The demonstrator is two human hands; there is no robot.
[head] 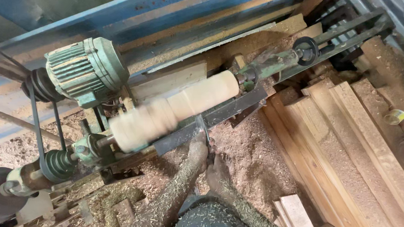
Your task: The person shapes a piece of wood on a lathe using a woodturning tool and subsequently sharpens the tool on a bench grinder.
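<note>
A pale wooden cylinder (174, 109) spins blurred on a lathe, held between a belt-driven spindle (86, 149) on the left and a green tailstock (273, 63) on the right. My left hand (197, 148) presses a metal chisel (201, 125) onto the dark tool rest (231, 109), its tip meeting the wood near the middle. My right hand (216, 170) grips the chisel lower down, by its handle. Both forearms are coated in wood shavings.
A green electric motor (87, 71) with black belts (36, 122) sits at the upper left. Sawdust (246, 157) covers the bench. Rough timber planks (346, 138) lie stacked on the right, with a small yellow can (394, 116) on them.
</note>
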